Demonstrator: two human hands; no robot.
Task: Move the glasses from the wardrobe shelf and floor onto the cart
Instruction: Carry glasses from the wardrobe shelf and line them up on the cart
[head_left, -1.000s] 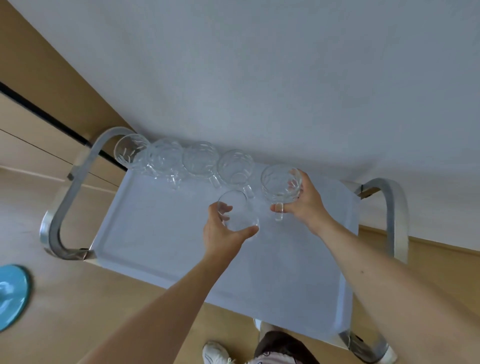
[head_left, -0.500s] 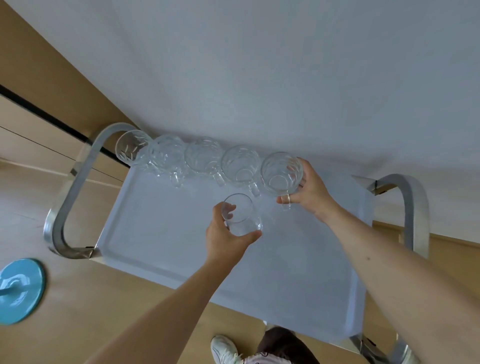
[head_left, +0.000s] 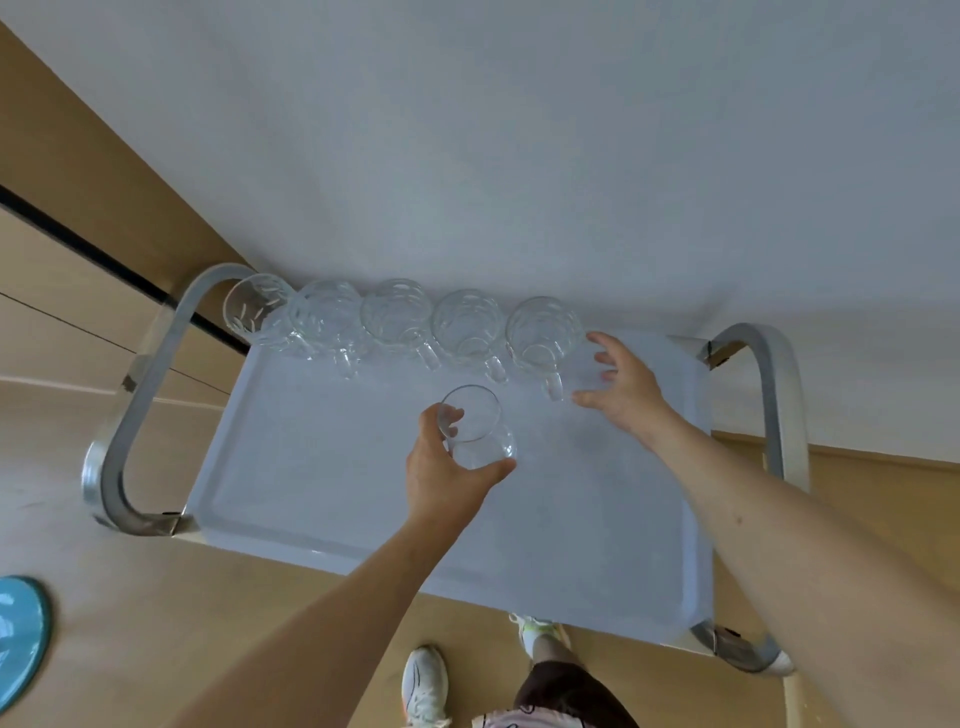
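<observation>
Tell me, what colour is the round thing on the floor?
The round disc at the left edge is light blue and glossy, seen in the head view.

Cart: we see a pale tray top (head_left: 311, 467) with metal loop handles at both ends, against a white wall.
Row: five cut-glass mugs (head_left: 395, 317) line the far edge.
Left hand (head_left: 447, 478): we grip a plain glass (head_left: 475, 431), tilted, above the tray.
Right hand (head_left: 626, 395): fingers spread, just beside the rightmost mug (head_left: 543, 332).
Floor: our white sneakers (head_left: 423, 686), a blue disc (head_left: 18, 639).
</observation>
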